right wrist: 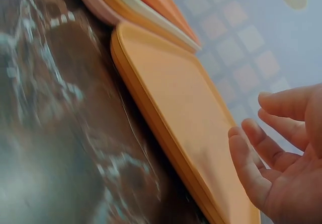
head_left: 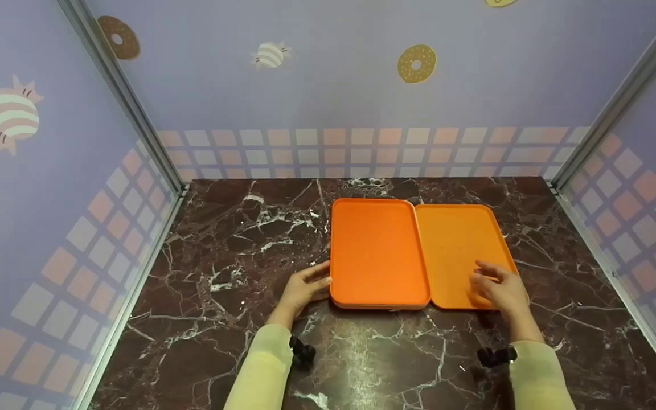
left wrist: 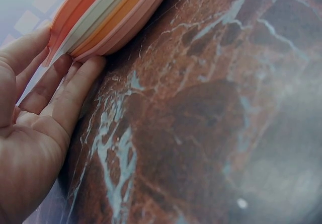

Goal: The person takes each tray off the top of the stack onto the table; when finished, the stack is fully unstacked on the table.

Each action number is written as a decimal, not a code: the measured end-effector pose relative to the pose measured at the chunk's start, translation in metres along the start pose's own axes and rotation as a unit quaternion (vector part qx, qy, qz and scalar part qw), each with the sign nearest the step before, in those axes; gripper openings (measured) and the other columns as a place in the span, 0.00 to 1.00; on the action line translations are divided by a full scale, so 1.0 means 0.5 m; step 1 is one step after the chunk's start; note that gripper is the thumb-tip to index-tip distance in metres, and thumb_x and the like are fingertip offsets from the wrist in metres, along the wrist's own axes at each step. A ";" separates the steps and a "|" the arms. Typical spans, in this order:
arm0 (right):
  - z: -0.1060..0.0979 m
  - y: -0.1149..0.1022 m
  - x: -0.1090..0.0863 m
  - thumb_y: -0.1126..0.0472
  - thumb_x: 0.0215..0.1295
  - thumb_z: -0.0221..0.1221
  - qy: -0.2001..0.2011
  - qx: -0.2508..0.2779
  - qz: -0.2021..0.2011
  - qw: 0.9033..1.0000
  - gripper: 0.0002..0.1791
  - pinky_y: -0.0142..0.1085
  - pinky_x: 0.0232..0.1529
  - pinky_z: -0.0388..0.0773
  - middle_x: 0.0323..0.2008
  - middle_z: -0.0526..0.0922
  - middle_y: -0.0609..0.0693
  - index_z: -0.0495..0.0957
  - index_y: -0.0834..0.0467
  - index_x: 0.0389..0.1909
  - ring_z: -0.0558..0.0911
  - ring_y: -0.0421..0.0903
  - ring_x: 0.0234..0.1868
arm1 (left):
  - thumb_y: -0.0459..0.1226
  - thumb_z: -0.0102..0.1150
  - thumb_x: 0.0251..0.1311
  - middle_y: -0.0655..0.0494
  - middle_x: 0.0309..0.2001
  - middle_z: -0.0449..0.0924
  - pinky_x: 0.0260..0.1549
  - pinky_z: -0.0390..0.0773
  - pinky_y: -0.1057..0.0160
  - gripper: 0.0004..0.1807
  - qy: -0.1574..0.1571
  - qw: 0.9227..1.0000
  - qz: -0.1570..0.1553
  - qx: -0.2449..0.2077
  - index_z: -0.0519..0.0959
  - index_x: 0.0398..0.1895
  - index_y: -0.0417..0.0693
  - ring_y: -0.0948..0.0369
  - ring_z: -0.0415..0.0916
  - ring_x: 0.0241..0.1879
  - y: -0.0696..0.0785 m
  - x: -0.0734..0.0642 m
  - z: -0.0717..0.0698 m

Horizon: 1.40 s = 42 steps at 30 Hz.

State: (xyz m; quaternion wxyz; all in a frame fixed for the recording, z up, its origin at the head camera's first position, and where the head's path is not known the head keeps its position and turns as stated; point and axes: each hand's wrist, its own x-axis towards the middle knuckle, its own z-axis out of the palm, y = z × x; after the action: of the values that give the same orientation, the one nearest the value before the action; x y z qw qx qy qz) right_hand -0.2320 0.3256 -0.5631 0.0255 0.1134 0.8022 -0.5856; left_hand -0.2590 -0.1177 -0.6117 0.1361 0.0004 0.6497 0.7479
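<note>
A stack of trays (head_left: pixel 378 253) lies on the marble-patterned table, a bright orange one on top. In the left wrist view, white, yellow-orange and pink tray edges (left wrist: pixel 113 25) show beneath it. My left hand (head_left: pixel 304 287) rests its extended fingertips against the stack's left side, with the thumb by the upper rim. Right beside the stack lies a lighter orange tray (head_left: pixel 453 245), its sidewall marked by a line along its length in the right wrist view. My right hand (head_left: pixel 499 286) hovers over that tray's near right part, fingers spread and loosely bent, nothing between them.
The dark marble-patterned table (head_left: pixel 237 245) runs to a back wall (head_left: pixel 339 85) with donut and candy pictures and a tiled band. Side walls (head_left: pixel 26 228) stand at left and right, joined by metal corner posts. Black wrist cameras (head_left: pixel 303 351) sit at both cuffs.
</note>
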 end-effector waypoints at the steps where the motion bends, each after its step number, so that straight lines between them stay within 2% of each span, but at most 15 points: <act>1: 0.006 -0.003 0.000 0.61 0.74 0.61 -0.007 0.012 0.005 1.000 0.32 0.29 0.47 0.87 0.57 0.80 0.57 0.66 0.67 0.74 0.83 0.29 0.42 | 0.33 0.66 0.68 0.37 0.72 0.71 0.53 0.88 0.51 0.31 0.000 1.000 0.002 0.000 0.71 0.73 0.40 0.56 0.84 0.55 0.000 0.000 0.000; 4: 0.026 -0.009 0.000 0.61 0.74 0.61 -0.029 0.058 0.023 0.998 0.34 0.31 0.48 0.87 0.53 0.80 0.50 0.63 0.67 0.76 0.85 0.32 0.42 | 0.33 0.65 0.67 0.37 0.71 0.71 0.53 0.87 0.51 0.31 -0.001 1.000 0.006 -0.002 0.71 0.73 0.39 0.55 0.84 0.56 0.000 0.000 0.000; 6: 0.039 -0.013 0.000 0.61 0.74 0.61 -0.039 0.084 0.030 0.995 0.35 0.32 0.49 0.87 0.52 0.80 0.48 0.62 0.68 0.76 0.86 0.34 0.43 | 0.32 0.65 0.68 0.36 0.71 0.72 0.53 0.87 0.50 0.31 -0.002 1.000 0.008 -0.005 0.71 0.73 0.38 0.55 0.84 0.57 0.000 0.000 0.001; 10: 0.064 -0.019 0.001 0.62 0.74 0.61 -0.054 0.106 0.034 0.992 0.34 0.33 0.50 0.87 0.57 0.79 0.56 0.62 0.69 0.76 0.86 0.36 0.44 | 0.32 0.65 0.67 0.37 0.71 0.72 0.54 0.87 0.51 0.31 0.001 1.000 0.005 -0.006 0.71 0.73 0.39 0.53 0.84 0.57 0.002 0.000 0.002; 13: 0.082 -0.022 0.001 0.63 0.74 0.60 -0.061 0.104 0.034 0.992 0.33 0.33 0.50 0.87 0.60 0.77 0.62 0.62 0.69 0.75 0.86 0.37 0.45 | 0.32 0.66 0.67 0.37 0.71 0.71 0.53 0.87 0.50 0.31 0.002 1.000 0.004 -0.003 0.71 0.73 0.39 0.51 0.83 0.58 0.002 0.000 0.002; 19: 0.120 -0.027 0.003 0.63 0.74 0.60 -0.065 0.112 0.045 0.991 0.32 0.33 0.47 0.88 0.59 0.80 0.63 0.64 0.71 0.74 0.86 0.40 0.44 | 0.32 0.65 0.67 0.36 0.72 0.71 0.54 0.87 0.50 0.31 0.004 1.000 0.005 -0.002 0.71 0.72 0.39 0.51 0.83 0.58 0.002 0.000 0.002; 23: 0.146 -0.029 0.004 0.63 0.75 0.59 -0.070 0.106 0.052 0.991 0.31 0.32 0.44 0.88 0.62 0.77 0.69 0.65 0.70 0.73 0.86 0.40 0.44 | 0.33 0.66 0.67 0.36 0.71 0.71 0.53 0.87 0.50 0.31 0.003 1.000 0.003 0.002 0.71 0.73 0.39 0.52 0.84 0.57 0.004 -0.002 0.002; 26: 0.162 -0.029 0.006 0.63 0.74 0.60 -0.067 0.091 0.059 0.992 0.31 0.31 0.39 0.87 0.63 0.76 0.69 0.66 0.70 0.73 0.85 0.39 0.41 | 0.34 0.66 0.68 0.37 0.71 0.72 0.52 0.88 0.52 0.31 0.002 1.000 0.007 0.013 0.71 0.73 0.39 0.51 0.83 0.59 0.005 -0.004 0.002; 30: 0.178 -0.031 0.007 0.63 0.70 0.63 -0.050 0.053 0.059 0.996 0.31 0.31 0.32 0.85 0.56 0.81 0.65 0.69 0.70 0.70 0.84 0.39 0.35 | 0.33 0.66 0.67 0.37 0.71 0.72 0.52 0.88 0.53 0.30 0.004 1.000 0.007 0.014 0.72 0.72 0.39 0.51 0.83 0.59 0.006 -0.004 0.002; 35: 0.192 -0.032 0.006 0.63 0.65 0.68 -0.025 -0.018 0.038 0.999 0.30 0.31 0.27 0.84 0.52 0.83 0.64 0.74 0.70 0.66 0.83 0.39 0.33 | 0.32 0.66 0.67 0.36 0.70 0.73 0.52 0.88 0.53 0.30 0.008 1.000 0.012 0.013 0.72 0.72 0.38 0.54 0.84 0.57 0.006 -0.004 0.002; 42: 0.199 -0.035 0.005 0.66 0.63 0.68 0.008 -0.084 -0.003 0.996 0.25 0.27 0.20 0.77 0.46 0.85 0.66 0.79 0.71 0.60 0.80 0.38 0.28 | 0.31 0.66 0.67 0.36 0.70 0.72 0.51 0.88 0.52 0.31 0.006 1.000 0.005 0.001 0.72 0.72 0.37 0.56 0.85 0.53 0.009 -0.006 0.004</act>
State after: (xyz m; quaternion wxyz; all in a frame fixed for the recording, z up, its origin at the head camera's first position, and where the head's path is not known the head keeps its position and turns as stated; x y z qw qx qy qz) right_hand -0.2475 0.2268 -0.5784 0.0263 0.1132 0.8492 -0.5151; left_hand -0.2567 -0.1167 -0.6066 0.1281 -0.0005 0.6516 0.7477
